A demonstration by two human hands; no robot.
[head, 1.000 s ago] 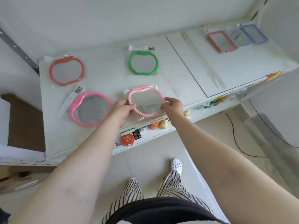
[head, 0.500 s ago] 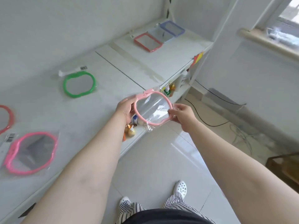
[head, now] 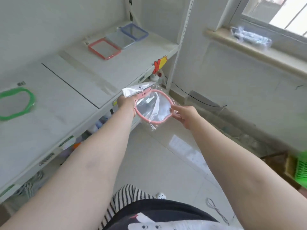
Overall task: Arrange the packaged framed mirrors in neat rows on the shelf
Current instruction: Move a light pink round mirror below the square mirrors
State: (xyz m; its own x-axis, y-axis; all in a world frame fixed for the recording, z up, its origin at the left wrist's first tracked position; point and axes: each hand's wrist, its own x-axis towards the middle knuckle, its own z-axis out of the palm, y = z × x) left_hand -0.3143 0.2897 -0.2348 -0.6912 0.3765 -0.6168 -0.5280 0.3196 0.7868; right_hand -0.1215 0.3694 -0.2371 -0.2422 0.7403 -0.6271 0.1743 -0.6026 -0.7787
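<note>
The pink framed mirror [head: 153,107], in its clear plastic bag, is held in the air just off the near edge of the shelf [head: 93,80], above the floor [head: 162,153]. The left hand [head: 127,102] grips the left side of the frame, with fingers closed around it. The right hand [head: 185,114] pinches the right side of the frame between thumb and fingers. The bag's white header flap sticks out at the far left of the frame.

On the shelf, the green framed mirror [head: 16,103] lies flat at the left. Far away at the back, three rectangular mirrors lie side by side, touching: a red one [head: 104,48], a grey one [head: 120,39] and a blue one [head: 134,31]. At the right is a window sill [head: 255,52].
</note>
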